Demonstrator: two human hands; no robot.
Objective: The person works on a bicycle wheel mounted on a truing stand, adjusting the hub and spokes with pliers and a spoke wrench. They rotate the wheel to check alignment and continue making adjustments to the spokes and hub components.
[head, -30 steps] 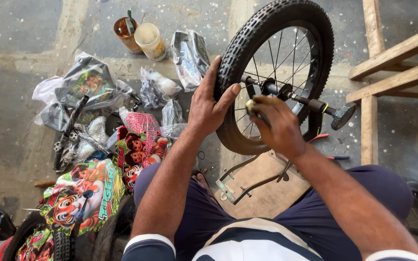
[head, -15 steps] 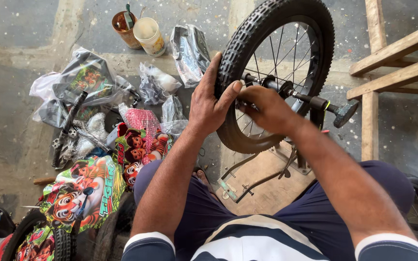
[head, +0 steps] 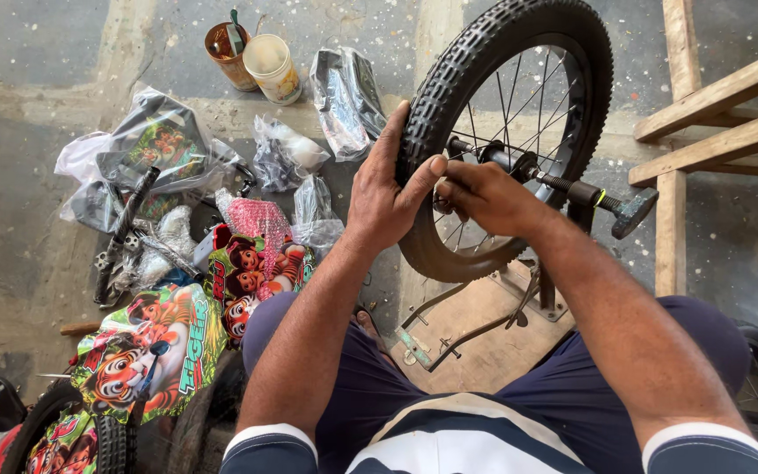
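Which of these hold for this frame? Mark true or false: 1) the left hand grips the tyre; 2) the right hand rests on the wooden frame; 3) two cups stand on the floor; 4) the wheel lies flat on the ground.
1) True: the left hand wraps the knobby tyre of the wheel.
2) False: the right hand is at the spokes near the hub, not on the wooden frame.
3) True: a brown cup and a pale cup stand side by side.
4) False: the wheel stands upright on a stand.
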